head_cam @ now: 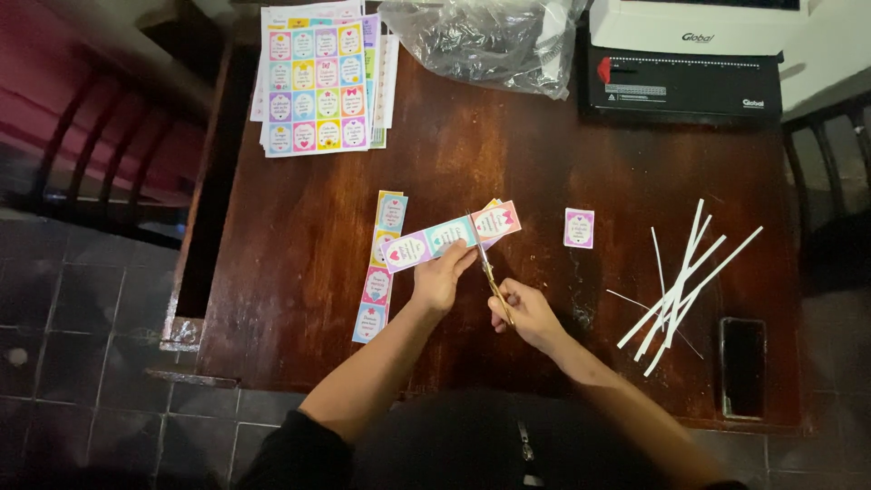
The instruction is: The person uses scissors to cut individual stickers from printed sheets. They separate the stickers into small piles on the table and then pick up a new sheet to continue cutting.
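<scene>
A long strip of colourful cards lies flat on the brown tabletop. Just beside it, the left hand pinches a shorter card strip. The right hand is closed around gold scissors, whose blades meet that strip. Further right lie one cut card and thin white paper scraps.

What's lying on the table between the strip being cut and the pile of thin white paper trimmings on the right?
One small cut-out card, pink-bordered, lies flat on the wooden table between the strip and the white trimmings, touching neither. The head view shows it.
</scene>
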